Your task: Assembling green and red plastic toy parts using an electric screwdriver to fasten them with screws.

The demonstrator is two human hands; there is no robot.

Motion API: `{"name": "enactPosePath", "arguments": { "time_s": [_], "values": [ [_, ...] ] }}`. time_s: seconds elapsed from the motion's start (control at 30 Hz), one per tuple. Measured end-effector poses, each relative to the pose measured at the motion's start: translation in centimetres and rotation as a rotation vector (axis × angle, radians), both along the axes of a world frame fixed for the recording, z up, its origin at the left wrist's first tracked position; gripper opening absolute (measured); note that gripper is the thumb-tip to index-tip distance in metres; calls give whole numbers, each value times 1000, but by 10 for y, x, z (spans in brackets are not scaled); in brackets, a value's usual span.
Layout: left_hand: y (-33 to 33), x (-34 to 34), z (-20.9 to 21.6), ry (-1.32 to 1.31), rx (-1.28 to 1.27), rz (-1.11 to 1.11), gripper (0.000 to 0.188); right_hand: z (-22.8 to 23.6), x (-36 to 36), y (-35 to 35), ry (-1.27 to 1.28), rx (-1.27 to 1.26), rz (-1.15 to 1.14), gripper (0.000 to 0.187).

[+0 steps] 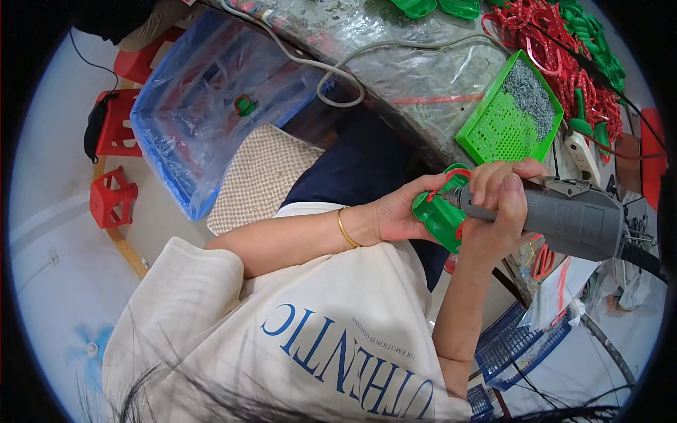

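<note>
My left hand (405,210), with a gold bangle at its wrist, grips a green plastic shell-shaped part (441,224) by its left side. A red plastic strap (457,173) runs over the top of this part. My right hand (502,204) is wrapped round a grey electric screwdriver (575,220), which lies almost level and points left. Its tip meets the green part near the end of the red strap; the exact contact is too small to make out. A cable leaves the tool's rear at the right.
Beyond my hands, a green perforated tray (493,130) holds many small screws (530,99) on the plastic-covered table (395,74). Red straps (539,53) are heaped behind it. A plastic-lined blue bin (166,134) containing one green-and-red piece (245,105) stands left, near red stools (113,197).
</note>
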State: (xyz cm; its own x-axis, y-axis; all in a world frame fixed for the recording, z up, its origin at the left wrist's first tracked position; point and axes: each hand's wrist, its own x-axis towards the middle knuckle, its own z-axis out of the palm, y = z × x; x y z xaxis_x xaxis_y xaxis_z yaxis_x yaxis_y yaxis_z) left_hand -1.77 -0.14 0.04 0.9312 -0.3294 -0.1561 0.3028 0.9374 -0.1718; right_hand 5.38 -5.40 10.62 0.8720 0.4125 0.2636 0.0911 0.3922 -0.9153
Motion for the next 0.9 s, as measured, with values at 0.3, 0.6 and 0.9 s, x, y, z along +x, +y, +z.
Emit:
{"name": "enactPosePath", "arguments": {
  "time_s": [0.3,0.6,0.9],
  "values": [
    [0,-2,-5,21,-10,-29,48,-5,-1,-1,-8,-21,24,15],
    [5,-5,9,-8,139,-92,44,1,13,-14,-48,82,254,23],
    [6,4,20,-2,188,-47,49,38,35,-36,-21,137,203,27]
  ]
}}
